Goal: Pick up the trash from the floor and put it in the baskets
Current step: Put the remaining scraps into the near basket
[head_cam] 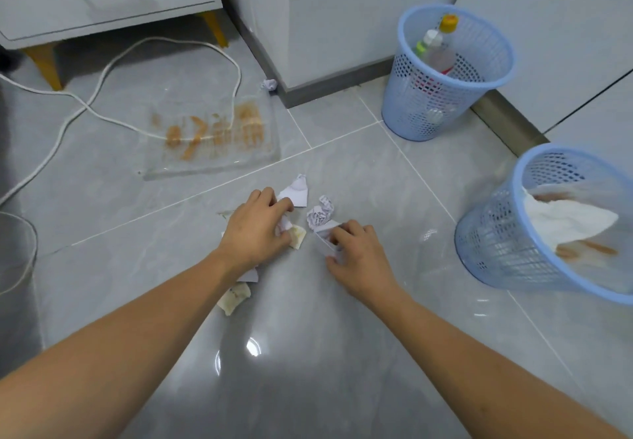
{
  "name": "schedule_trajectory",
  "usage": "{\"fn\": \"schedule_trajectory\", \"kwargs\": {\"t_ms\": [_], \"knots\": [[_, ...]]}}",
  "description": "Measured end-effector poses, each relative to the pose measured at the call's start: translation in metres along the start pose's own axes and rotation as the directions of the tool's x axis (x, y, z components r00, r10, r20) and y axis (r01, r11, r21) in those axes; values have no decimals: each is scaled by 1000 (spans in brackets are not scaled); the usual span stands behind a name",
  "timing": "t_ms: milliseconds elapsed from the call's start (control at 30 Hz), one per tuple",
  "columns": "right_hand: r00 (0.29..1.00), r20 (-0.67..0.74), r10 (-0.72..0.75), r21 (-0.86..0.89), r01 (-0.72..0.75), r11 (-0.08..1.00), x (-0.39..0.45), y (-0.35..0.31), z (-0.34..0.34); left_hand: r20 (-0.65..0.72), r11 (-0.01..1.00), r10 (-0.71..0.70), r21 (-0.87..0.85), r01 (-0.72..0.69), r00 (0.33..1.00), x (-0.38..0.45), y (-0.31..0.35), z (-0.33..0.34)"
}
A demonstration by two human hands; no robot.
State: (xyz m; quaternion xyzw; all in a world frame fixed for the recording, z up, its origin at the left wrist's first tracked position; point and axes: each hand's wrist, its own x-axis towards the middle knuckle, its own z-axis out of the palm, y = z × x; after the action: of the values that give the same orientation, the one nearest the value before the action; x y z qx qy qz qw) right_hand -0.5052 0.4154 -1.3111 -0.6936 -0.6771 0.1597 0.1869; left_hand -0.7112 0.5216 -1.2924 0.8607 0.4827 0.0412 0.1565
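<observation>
**tidyfan:** Two hands down on the floor (342,353) at once. The left hand (255,233) has its fingers curled round a white paper scrap (294,192), and the right hand (356,253) is pinching a folded paper piece (325,233). A crumpled paper ball (320,212) sits between them, not yet picked up.

**binboss:** I'd scoop that ball into one fist before lifting, then drop the lot in the near basket (496,253) on the right, which already has paper in it. The far basket (411,113) holds bottles (442,51).

**tidyfan:** Don't miss the stained scrap (236,300) near the left wrist, the little wad (269,84) by the far cabinet base, and the smeared clear plastic sheet (212,144).
</observation>
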Motion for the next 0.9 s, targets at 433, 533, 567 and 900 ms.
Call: {"fn": "schedule_trajectory", "kwargs": {"t_ms": [433,533,567,900], "knots": [[890,-441,113,-33,-142,989,-65,45,-222,-265,930,218,-236,-282,939,51,208,-62],[821,-548,161,-31,-212,977,-86,82,-260,-299,898,277,-259,-357,913,64,263,-70],[796,-576,189,-21,-245,969,-92,94,-269,-308,885,302,-261,-386,902,68,281,-71],[829,-353,434,-23,-471,882,-120,178,-287,-13,889,435,-154,-432,900,92,391,-38]]}}
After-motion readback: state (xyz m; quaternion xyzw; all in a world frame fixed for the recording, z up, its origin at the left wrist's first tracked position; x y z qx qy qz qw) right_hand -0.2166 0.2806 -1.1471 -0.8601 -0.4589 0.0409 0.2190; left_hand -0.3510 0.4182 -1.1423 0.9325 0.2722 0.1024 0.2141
